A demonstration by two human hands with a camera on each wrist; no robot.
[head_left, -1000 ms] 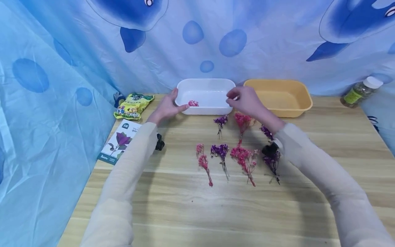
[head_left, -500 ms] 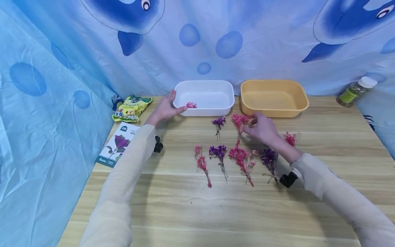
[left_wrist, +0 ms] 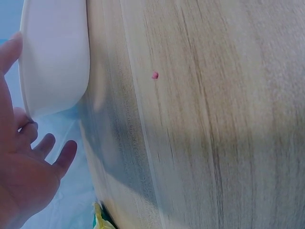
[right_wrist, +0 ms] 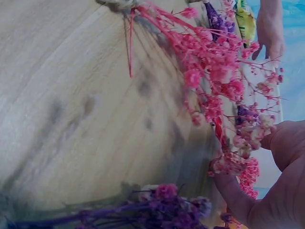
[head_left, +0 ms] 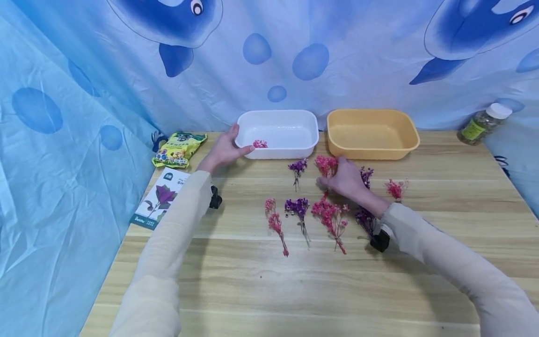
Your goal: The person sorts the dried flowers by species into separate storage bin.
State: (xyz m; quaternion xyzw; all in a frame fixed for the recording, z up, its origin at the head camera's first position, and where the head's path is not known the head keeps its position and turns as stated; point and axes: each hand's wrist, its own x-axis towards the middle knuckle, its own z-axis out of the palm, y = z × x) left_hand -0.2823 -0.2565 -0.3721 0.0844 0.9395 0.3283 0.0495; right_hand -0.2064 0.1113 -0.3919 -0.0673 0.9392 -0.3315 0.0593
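Observation:
My left hand (head_left: 223, 152) holds the left end of a white plastic basin (head_left: 280, 153), thumb along its front rim and fingers at its side. In the left wrist view the other fingers (left_wrist: 65, 157) are loose beside the basin (left_wrist: 55, 57). A pink tuft (head_left: 259, 143) lies inside it. My right hand (head_left: 347, 179) curves round a small bunch of pink dried flowers (head_left: 326, 164) on the table, its thumb across the stems. The fingertips are partly hidden behind blossoms in the right wrist view.
Several pink and purple bunches lie about, including a purple bunch (head_left: 298, 166) and a larger pink bunch (head_left: 330, 215). A yellow basin (head_left: 372, 154) stands behind the right hand. Left are a yellow packet (head_left: 178, 149) and a printed card (head_left: 160, 196); a jar (head_left: 483, 125) leans far right.
My right hand has come down from the white basin's right end to the pink bunch and moved in round it. My left hand has stayed on the basin; the head view has shifted slightly.

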